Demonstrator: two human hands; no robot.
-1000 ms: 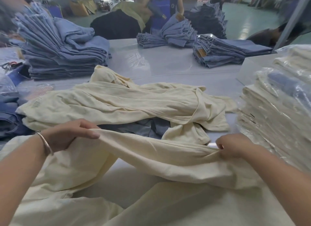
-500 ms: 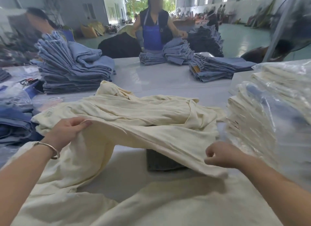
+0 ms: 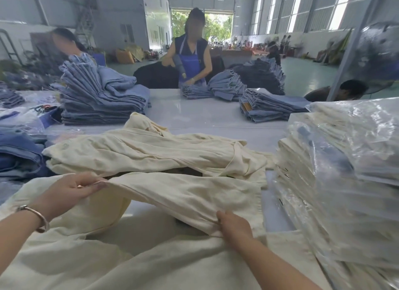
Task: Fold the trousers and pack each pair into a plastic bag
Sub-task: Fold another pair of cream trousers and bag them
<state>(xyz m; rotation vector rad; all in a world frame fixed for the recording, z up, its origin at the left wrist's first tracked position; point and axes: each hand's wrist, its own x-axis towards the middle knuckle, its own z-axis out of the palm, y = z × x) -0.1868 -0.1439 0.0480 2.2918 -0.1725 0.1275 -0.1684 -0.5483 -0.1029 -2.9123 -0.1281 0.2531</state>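
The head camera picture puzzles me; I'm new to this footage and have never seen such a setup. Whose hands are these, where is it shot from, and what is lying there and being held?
The picture comes from a wide-angle camera on a person's head, looking forward and down, so the arms are the wearer's own. There is no machine. The left hand, with a metal bangle on its wrist, and the right hand each have a grip on one pair of cream cotton trousers, stretched between them. More cream trousers lie heaped behind. On the right stands a stack of cream trousers already in clear plastic bags. Folded blue jeans sit on the white table.
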